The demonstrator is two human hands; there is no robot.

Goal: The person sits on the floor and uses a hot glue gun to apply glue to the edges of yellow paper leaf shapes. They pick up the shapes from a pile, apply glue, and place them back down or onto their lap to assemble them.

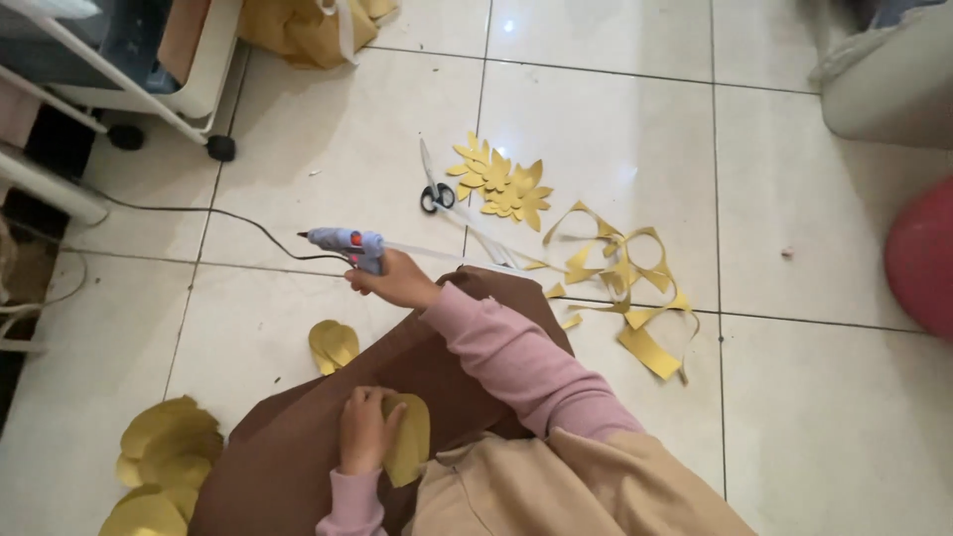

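Observation:
My right hand (397, 280) grips a blue hot glue gun (347, 241) with its nozzle pointing left, held over the tiled floor just beyond my knee. A clear glue stick (437, 254) sticks out of its back. My left hand (365, 429) presses a yellow paper petal (411, 442) against the brown cloth (298, 437) over my lap. Another yellow petal (334, 344) lies on the floor between my two hands.
Scissors (433, 189), yellow leaf-shaped cutouts (504, 185) and yellow paper scraps (620, 283) lie ahead on the tiles. A stack of yellow petals (164, 462) sits at the lower left. The black cord (199, 211) runs left toward a white wheeled cart (159, 74). A red ball (923, 256) sits at the right.

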